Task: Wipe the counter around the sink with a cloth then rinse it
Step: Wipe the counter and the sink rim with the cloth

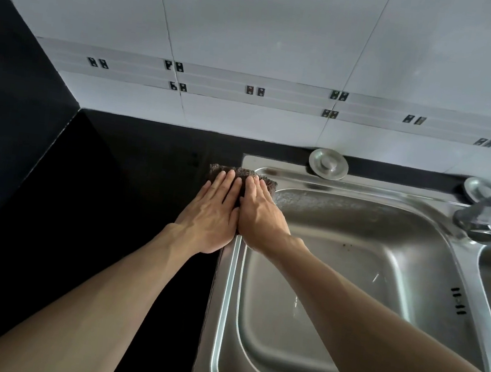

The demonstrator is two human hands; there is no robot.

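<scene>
Presently I log two hands, the left hand (211, 212) and right hand (259, 215), both flat with fingers straight, pressing side by side on one dark cloth (224, 170). It straddles the black counter (95, 213) and the far left corner of the sink (222, 291) rim. I count two basins, one round metal cap (329, 164) and one tap (486, 214), which looks blurred.

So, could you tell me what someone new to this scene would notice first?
The eye goes first to the left hand and right hand, pressed flat side by side on a dark cloth at the far left corner of the sink, where its rim meets the black counter. Next comes the shiny steel basin filling the right half, with the tap at the right edge.
</scene>
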